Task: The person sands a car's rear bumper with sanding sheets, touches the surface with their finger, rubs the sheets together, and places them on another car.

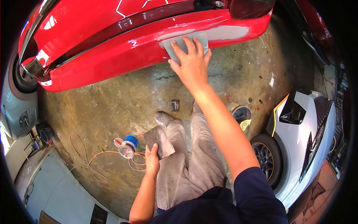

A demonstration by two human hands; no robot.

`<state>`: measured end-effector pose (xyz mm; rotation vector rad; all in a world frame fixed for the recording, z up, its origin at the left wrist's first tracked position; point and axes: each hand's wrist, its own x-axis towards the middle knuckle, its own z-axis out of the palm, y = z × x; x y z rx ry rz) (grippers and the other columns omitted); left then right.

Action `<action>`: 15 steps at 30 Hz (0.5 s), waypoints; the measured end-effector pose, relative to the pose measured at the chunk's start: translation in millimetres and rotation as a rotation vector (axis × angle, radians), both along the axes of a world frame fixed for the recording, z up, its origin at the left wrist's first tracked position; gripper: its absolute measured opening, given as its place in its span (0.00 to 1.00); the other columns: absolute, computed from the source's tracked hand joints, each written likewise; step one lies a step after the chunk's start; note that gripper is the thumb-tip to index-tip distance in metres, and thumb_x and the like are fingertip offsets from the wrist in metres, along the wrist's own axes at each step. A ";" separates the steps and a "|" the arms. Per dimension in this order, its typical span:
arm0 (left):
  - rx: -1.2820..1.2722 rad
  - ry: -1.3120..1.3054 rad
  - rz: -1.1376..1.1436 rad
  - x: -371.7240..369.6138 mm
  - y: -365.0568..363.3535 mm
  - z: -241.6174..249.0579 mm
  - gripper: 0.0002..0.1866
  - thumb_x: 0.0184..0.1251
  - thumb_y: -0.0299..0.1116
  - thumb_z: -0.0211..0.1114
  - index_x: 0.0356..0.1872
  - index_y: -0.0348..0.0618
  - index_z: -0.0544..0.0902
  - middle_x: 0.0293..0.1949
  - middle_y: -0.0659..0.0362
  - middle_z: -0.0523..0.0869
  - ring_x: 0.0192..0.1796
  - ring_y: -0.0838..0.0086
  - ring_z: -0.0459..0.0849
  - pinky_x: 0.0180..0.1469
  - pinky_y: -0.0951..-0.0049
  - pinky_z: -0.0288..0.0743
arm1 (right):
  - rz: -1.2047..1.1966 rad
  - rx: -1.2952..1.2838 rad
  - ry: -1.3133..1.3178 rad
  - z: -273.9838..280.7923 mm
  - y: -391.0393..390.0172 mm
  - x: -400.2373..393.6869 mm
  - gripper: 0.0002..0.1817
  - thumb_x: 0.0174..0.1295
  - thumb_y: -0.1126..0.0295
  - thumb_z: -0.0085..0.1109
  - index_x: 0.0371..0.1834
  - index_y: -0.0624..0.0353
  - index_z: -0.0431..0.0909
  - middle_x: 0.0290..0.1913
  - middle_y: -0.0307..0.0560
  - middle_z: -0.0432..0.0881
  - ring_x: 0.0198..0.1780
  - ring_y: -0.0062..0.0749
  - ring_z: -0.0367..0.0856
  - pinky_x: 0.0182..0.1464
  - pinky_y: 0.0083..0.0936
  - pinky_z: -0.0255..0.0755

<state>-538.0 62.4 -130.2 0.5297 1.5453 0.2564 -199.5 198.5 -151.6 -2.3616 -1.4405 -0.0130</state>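
My right hand [192,63] lies spread over a grey sheet [171,45], pressing it flat against the red bumper [123,59]. A smooth pale grey patch [227,33] on the bumper extends to the right of the sheet. Lower down, in front of my left leg, my left hand [152,160] grips a dark, flat rectangular sheet [158,141] by its lower edge, thumb on top. What the fingers do beneath that sheet is hidden.
A blue can [130,142] and an orange hose [89,164] are on the floor at left. A bucket [240,112] with a yellow cloth [245,124] stands right of my legs. A white car [298,149] is at right, a grey one [18,100] at far left.
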 end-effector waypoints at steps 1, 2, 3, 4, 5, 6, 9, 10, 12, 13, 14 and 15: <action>0.004 0.020 -0.009 -4.3 0.5 -0.7 0.27 0.75 0.39 0.61 0.65 0.29 0.69 0.59 0.50 0.80 0.59 0.67 0.79 0.65 0.69 0.68 | 0.001 -0.006 0.005 -3.9 -2.0 -2.5 0.31 0.56 0.54 0.72 0.65 0.39 0.77 0.70 0.42 0.66 0.75 0.51 0.58 0.65 0.78 0.52; 0.008 0.033 -0.009 -8.2 0.9 -2.7 0.27 0.75 0.39 0.61 0.65 0.28 0.69 0.59 0.50 0.80 0.59 0.67 0.79 0.65 0.69 0.68 | 0.003 -0.010 0.010 -6.7 -4.9 -3.2 0.31 0.56 0.54 0.72 0.65 0.39 0.77 0.70 0.42 0.66 0.75 0.51 0.58 0.65 0.78 0.52; 0.013 0.046 -0.010 -11.1 2.0 -5.1 0.27 0.75 0.39 0.61 0.65 0.28 0.69 0.59 0.50 0.80 0.59 0.67 0.79 0.66 0.69 0.68 | 0.004 -0.015 0.014 -8.9 -7.7 -3.5 0.31 0.56 0.54 0.72 0.65 0.39 0.77 0.70 0.42 0.66 0.74 0.51 0.58 0.65 0.78 0.52; 0.017 0.056 -0.011 -13.7 3.5 -6.4 0.27 0.75 0.39 0.61 0.65 0.28 0.69 0.59 0.50 0.80 0.59 0.67 0.79 0.66 0.69 0.68 | 0.002 -0.044 0.027 -9.2 -12.1 -5.5 0.31 0.56 0.54 0.72 0.65 0.39 0.76 0.71 0.42 0.66 0.74 0.51 0.58 0.65 0.78 0.52; 0.003 0.017 0.014 -16.0 5.1 -7.3 0.28 0.75 0.39 0.61 0.65 0.28 0.69 0.59 0.50 0.80 0.59 0.67 0.79 0.66 0.69 0.67 | 0.002 -0.069 0.036 -8.0 -17.5 -8.3 0.31 0.56 0.54 0.72 0.65 0.39 0.76 0.71 0.43 0.66 0.74 0.51 0.58 0.65 0.78 0.52; -0.011 -0.019 0.040 -17.6 7.3 -5.9 0.28 0.75 0.39 0.61 0.65 0.27 0.68 0.59 0.50 0.80 0.59 0.67 0.78 0.66 0.69 0.67 | 0.001 -0.094 0.047 -3.6 -19.1 -11.5 0.31 0.56 0.54 0.71 0.65 0.39 0.76 0.71 0.43 0.66 0.74 0.51 0.58 0.65 0.78 0.52; -0.033 0.015 0.105 -20.5 5.1 -5.6 0.29 0.75 0.38 0.62 0.66 0.27 0.67 0.59 0.49 0.80 0.60 0.67 0.78 0.67 0.69 0.66 | -0.008 -0.058 0.035 5.9 -17.8 -18.7 0.30 0.57 0.54 0.71 0.65 0.39 0.76 0.71 0.44 0.66 0.75 0.52 0.58 0.65 0.78 0.53; -0.036 0.049 0.124 -21.2 3.9 -5.7 0.29 0.75 0.38 0.62 0.67 0.27 0.67 0.59 0.49 0.80 0.60 0.67 0.78 0.67 0.70 0.66 | 0.000 -0.046 0.024 9.9 -13.9 -20.0 0.30 0.57 0.54 0.71 0.65 0.39 0.76 0.71 0.45 0.66 0.75 0.52 0.58 0.65 0.78 0.53; -0.028 0.021 0.074 -25.5 5.0 -2.5 0.29 0.75 0.38 0.62 0.67 0.27 0.67 0.59 0.49 0.80 0.60 0.67 0.78 0.68 0.69 0.66 | 0.016 -0.021 0.000 13.8 0.4 -21.7 0.30 0.57 0.55 0.71 0.65 0.39 0.77 0.71 0.45 0.65 0.74 0.52 0.58 0.65 0.78 0.53; -0.024 0.006 0.050 -26.7 6.2 -1.0 0.29 0.75 0.38 0.62 0.67 0.28 0.67 0.59 0.49 0.80 0.60 0.67 0.78 0.68 0.69 0.66 | 0.013 -0.012 -0.006 11.8 5.9 -22.2 0.30 0.57 0.55 0.71 0.65 0.39 0.77 0.71 0.45 0.65 0.74 0.52 0.58 0.64 0.77 0.54; -0.020 0.002 0.050 -27.5 7.4 -0.6 0.29 0.75 0.38 0.62 0.67 0.28 0.67 0.59 0.49 0.80 0.60 0.67 0.78 0.68 0.69 0.66 | 0.010 -0.003 -0.012 9.1 11.2 -22.5 0.29 0.57 0.55 0.71 0.64 0.39 0.77 0.71 0.44 0.65 0.74 0.52 0.58 0.64 0.77 0.54; -0.018 0.000 0.050 -29.8 7.7 -1.2 0.28 0.75 0.38 0.61 0.67 0.28 0.67 0.59 0.49 0.80 0.60 0.67 0.78 0.67 0.69 0.66 | 0.008 0.004 -0.017 6.1 14.5 -22.8 0.29 0.56 0.55 0.71 0.64 0.38 0.77 0.71 0.44 0.65 0.74 0.52 0.58 0.64 0.77 0.54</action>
